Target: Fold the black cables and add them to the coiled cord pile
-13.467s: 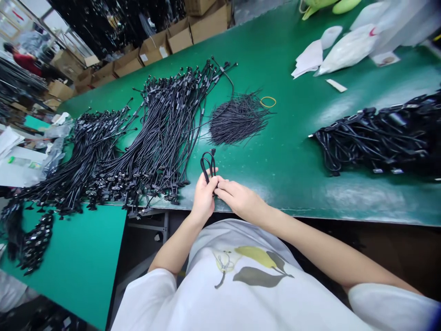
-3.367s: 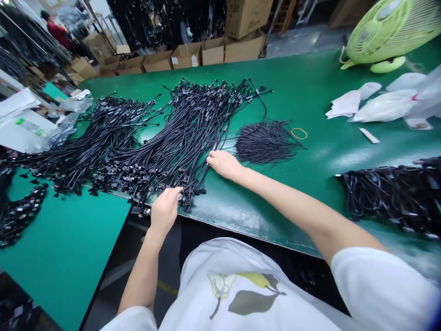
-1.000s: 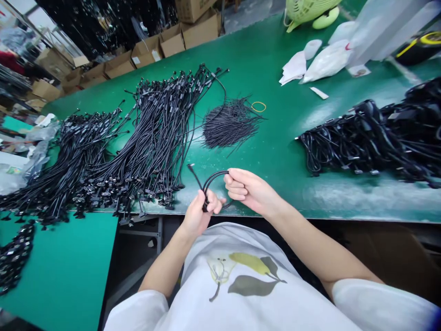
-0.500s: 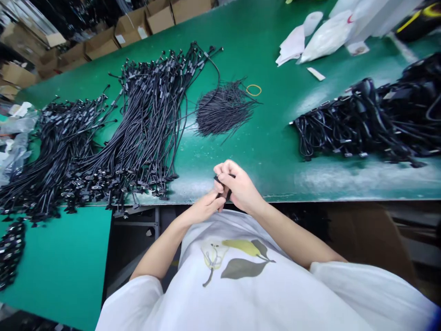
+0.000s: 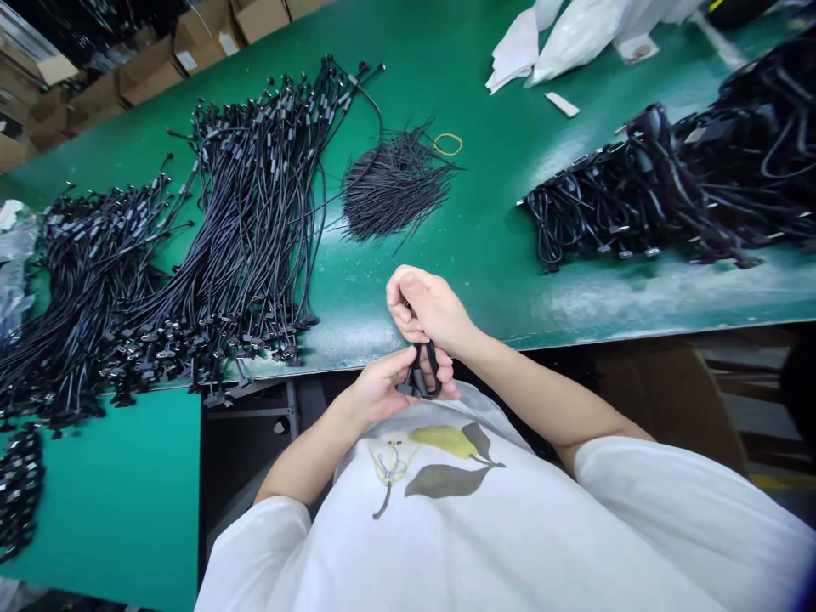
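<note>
Green worktop (image 5: 490,263) spans the workspace, with cardboard boxes (image 5: 207,38) lined up behind its far edge. Compared with one second ago, the black cable (image 5: 419,382) is reduced from a wide open loop to a compact bundle. Half a second ago my hands cover most of it; now a short loop and a connector are exposed between them. The view is also shifted: the green fan visible at the upper right one second ago is out of frame. The long loose cables (image 5: 235,204), the bundle of short black ties (image 5: 392,191) and the yellow rubber band (image 5: 448,144) keep their positions on the worktop.

The upper portion of the black cable is concealed inside my right hand; only a small dark part shows there. The coiled cables (image 5: 637,191) at the right and the white bag (image 5: 577,38) at the top are cut off by the frame.

My left fingers (image 5: 444,373) are curled around the lower end of the black cable, with the connector lying across them. My right fingers (image 5: 400,316) are closed on its upper end, directly above. The black cable is located between both hands, at the near edge of the worktop.
</note>
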The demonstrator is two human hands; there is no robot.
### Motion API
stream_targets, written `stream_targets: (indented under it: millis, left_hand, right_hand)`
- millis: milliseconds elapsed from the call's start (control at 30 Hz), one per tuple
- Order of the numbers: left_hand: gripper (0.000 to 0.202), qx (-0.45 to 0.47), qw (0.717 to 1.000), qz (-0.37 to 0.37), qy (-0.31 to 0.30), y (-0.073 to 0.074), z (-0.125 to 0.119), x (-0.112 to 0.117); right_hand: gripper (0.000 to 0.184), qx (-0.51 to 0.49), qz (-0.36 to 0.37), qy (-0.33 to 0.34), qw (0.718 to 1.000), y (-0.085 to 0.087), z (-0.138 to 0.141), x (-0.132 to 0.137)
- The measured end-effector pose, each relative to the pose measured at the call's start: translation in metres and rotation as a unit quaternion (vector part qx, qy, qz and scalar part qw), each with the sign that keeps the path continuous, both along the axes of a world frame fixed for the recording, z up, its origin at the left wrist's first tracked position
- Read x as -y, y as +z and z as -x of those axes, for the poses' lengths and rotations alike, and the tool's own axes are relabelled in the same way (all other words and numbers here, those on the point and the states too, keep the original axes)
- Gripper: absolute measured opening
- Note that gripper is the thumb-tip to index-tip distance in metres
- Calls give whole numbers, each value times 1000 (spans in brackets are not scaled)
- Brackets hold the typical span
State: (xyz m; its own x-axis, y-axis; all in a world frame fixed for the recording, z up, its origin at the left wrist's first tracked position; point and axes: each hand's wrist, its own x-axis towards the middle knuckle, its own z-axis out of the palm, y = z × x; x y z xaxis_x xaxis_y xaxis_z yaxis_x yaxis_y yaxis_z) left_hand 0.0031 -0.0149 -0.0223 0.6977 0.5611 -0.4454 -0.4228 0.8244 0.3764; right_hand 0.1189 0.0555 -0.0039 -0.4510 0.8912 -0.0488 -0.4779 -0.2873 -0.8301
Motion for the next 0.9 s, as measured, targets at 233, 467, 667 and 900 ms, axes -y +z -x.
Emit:
stream_targets:
  millis: [233,467,667,900]
  left_hand:
    - [33,-10,999,25,36,7,-13,-4]
    - [34,-139,964,-107,200,-12,-8,-18]
    - [44,-246,935,-252,54,-12,17,-22]
    - [35,-321,872,-353,-111,-11,39,-13]
  right_hand:
    - [48,-35,4,18,999,-7,-2,-9]
    - [32,288,-285,-170,898,-27,-20,-12]
    - [37,420,-696,21,582,-11,-46,-2]
    - [18,525,-730,57,434,-22,-50,9]
